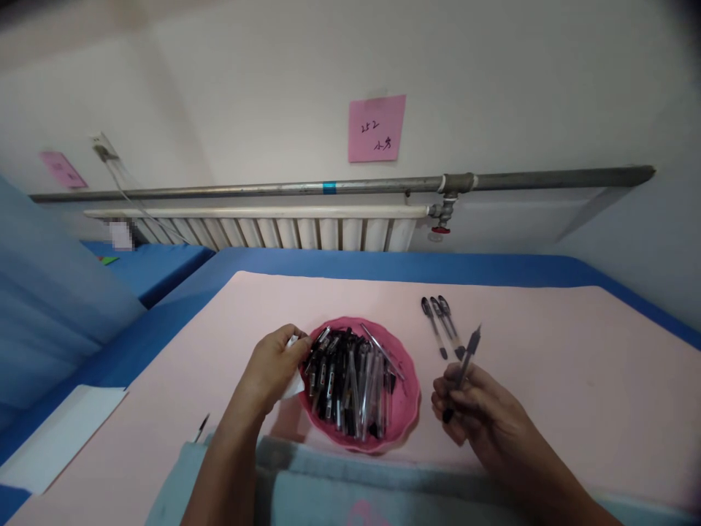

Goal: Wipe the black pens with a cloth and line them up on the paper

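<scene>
A pink basket [415, 398] with a wavy rim holds a heap of pen parts [350, 380], black pieces to the left and clear barrels to the right. My left hand [277, 365] is closed at the basket's left edge, with a white piece of paper or tissue [294, 386] pinched in it. Right of the basket, my right hand [479, 409] grips a pen [469, 353], its uncapped tip pointing up and away from me. Beyond that hand lie three finished-looking pens [438, 325], side by side, with black caps and clear barrels.
The pink mat [591, 380] covers a blue surface [394, 264]. A white sheet [66, 435] lies at the left, and a dark pen tip [202, 425] shows near my left forearm. Behind are a radiator [328, 232], a pipe and a wall note [377, 130].
</scene>
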`<state>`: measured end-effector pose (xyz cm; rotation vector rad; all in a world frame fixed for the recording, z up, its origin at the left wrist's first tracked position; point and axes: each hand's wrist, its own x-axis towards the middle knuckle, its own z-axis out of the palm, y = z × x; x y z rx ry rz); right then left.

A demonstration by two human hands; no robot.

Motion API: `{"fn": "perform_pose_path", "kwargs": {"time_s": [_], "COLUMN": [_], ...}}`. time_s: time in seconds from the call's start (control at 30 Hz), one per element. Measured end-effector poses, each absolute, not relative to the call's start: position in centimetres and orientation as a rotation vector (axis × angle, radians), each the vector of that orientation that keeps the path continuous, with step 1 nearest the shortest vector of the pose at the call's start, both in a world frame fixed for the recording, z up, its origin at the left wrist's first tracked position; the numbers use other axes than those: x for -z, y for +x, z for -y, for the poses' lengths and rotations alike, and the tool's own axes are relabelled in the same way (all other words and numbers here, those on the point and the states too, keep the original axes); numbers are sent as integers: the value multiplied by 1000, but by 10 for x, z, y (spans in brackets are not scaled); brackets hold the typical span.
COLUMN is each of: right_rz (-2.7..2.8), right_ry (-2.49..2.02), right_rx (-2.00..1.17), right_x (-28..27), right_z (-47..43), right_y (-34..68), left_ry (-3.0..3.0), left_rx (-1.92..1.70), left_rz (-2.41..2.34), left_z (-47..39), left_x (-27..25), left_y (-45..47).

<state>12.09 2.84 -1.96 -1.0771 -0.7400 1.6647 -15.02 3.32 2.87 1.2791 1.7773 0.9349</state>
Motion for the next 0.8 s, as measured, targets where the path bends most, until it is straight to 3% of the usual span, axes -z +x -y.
{"fn": "perform_pose_path", "kwargs": {"time_s": [0.43, 0.8], "right_rz": [893, 813], "right_ry": [-1147, -1222], "right_rx": [-1610, -1530], "right_x": [27, 23], "right_z": [-25, -33], "right_y": [116, 103], "left_ry": [1627, 1631], "left_rx": [-696, -785], "left_rz": [-1940, -1910], "left_z": [-37, -36], "left_x": [-21, -21], "left_y": [-133, -124]}}
